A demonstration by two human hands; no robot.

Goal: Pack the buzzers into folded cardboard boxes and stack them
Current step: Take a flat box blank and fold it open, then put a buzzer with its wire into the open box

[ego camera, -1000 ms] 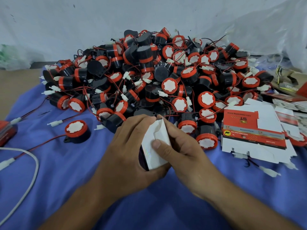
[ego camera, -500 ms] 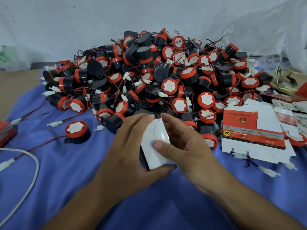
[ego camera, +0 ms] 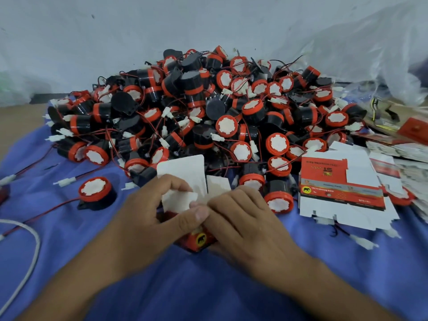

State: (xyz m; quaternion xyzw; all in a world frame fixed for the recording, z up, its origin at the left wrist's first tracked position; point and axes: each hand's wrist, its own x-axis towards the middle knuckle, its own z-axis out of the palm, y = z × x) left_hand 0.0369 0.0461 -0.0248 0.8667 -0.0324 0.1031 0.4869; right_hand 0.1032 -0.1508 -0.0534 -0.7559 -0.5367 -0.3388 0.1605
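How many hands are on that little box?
2. The left hand pinches a white flap at the left of the box; the right hand grips its right side. Fingers underneath are hidden.

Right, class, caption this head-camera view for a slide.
Left hand and right hand fold the white flaps of a red cardboard box on blue cloth, before a heap of black-and-red buzzers.

Soft, even, cool light fills the scene with no glare. The hands [ego camera: 203,218] cast faint shadows on the near cloth [ego camera: 208,286]. Edges bow with wide-angle distortion, and the near forearms blur.
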